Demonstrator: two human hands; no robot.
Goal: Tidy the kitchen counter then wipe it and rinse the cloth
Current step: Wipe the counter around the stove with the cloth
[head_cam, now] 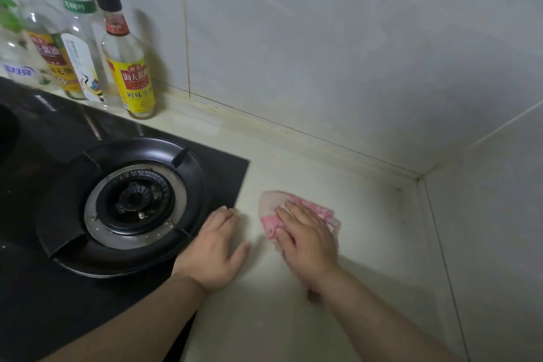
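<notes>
A pink and white cloth [271, 209] lies flat on the pale counter [367, 229], to the right of the stove. My right hand [308, 239] presses down on the cloth, fingers spread over it, covering its near part. My left hand [216, 250] rests palm down with fingers apart on the counter, at the right edge of the black stove top, holding nothing. Both bare forearms reach in from the bottom of the view.
A black glass stove [223, 173] with a round gas burner [135, 200] fills the left. Several sauce bottles, one with a yellow label [132, 73], stand along the tiled back wall [323, 38]. A side wall [493, 244] closes the counter on the right.
</notes>
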